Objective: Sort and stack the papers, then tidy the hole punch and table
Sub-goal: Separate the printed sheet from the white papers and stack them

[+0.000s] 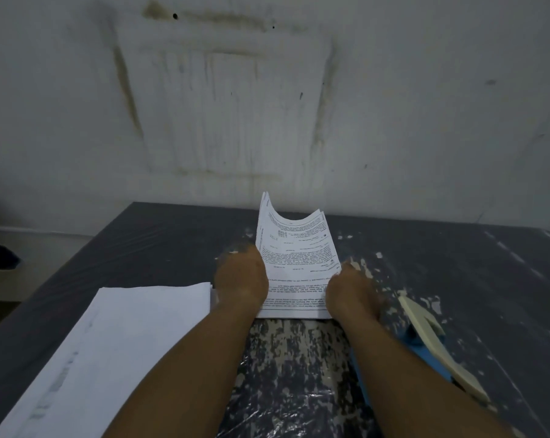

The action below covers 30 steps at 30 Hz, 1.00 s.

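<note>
Dark grey paint-flecked bench (pixel 159 235) fills the frame. Big stack of plain white papers (pixel 125 343) at 8 o'clock, lying flat. Sheaf of printed white sheets (pixel 295 248) at centre, long axis 6-to-12, near edge on the bench, far end bowed up into a trough. Blue hole punch with cream lever (pixel 431 339) at 4 o'clock. Left hand (pixel 240 276) grip pinches the sheaf's 9 o'clock edge, right hand (pixel 352 289) its 3 o'clock edge. Likely squaring it. The stack lies 8 o'clock of the grip, left hand nearer.

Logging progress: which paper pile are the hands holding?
The printed pile, bowed between the left hand and right hand; the blank pile lies flat alongside.
</note>
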{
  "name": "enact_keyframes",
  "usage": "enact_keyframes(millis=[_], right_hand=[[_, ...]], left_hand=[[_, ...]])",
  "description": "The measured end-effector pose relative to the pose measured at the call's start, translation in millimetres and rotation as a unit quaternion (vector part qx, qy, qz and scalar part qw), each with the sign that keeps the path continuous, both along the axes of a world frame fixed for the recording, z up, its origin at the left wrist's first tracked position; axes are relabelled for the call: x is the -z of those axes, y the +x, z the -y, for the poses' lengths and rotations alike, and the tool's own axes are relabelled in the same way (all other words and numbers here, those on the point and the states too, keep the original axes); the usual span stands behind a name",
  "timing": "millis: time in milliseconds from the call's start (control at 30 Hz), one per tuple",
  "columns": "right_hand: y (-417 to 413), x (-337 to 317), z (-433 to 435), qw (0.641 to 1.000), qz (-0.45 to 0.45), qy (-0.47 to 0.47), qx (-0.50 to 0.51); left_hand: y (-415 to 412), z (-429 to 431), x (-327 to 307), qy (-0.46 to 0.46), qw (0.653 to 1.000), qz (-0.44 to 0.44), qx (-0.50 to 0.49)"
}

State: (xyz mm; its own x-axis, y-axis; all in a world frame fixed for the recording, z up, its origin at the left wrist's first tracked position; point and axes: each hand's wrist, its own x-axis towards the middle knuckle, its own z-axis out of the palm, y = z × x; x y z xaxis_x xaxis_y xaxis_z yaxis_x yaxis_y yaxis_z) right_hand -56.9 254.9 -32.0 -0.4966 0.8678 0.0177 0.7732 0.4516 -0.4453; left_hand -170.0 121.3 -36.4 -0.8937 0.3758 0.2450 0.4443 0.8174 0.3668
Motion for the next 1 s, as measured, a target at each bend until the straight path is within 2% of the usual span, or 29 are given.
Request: enact_keyframes(millis=[100, 233, 367, 467, 567, 667, 833, 1000], right_hand=[[5, -4, 2, 0.998, 0.044, 0.033, -0.007], [12, -9, 7, 0.993, 0.078, 0.082, -0.028], [10, -18, 18, 0.986, 0.06, 0.138, -0.065], [11, -29, 37, 0.978, 0.004, 0.165, -0.124], [13, -42, 65, 0.977, -0.028, 0.123, -0.175], [17, -48, 95, 0.974, -0.011, 0.095, -0.204], [28, -46, 139, 0.96, 0.073, -0.008, -0.268], [39, -39, 166, 0.955, 0.104, -0.068, -0.27]], left_hand=[[5, 0, 0, -0.073, 0.996, -0.049, -0.016], [10, 2, -1, -0.094, 0.992, -0.045, -0.07], [16, 13, -10, -0.078, 0.993, -0.052, -0.075], [23, 28, -24, -0.055, 0.994, -0.053, -0.079], [28, 53, -36, -0.041, 0.994, -0.052, -0.088], [30, 87, -44, -0.044, 0.992, -0.034, -0.112], [33, 158, -46, -0.114, 0.972, 0.103, -0.18], [54, 212, -46, -0.117, 0.936, 0.196, -0.267]])
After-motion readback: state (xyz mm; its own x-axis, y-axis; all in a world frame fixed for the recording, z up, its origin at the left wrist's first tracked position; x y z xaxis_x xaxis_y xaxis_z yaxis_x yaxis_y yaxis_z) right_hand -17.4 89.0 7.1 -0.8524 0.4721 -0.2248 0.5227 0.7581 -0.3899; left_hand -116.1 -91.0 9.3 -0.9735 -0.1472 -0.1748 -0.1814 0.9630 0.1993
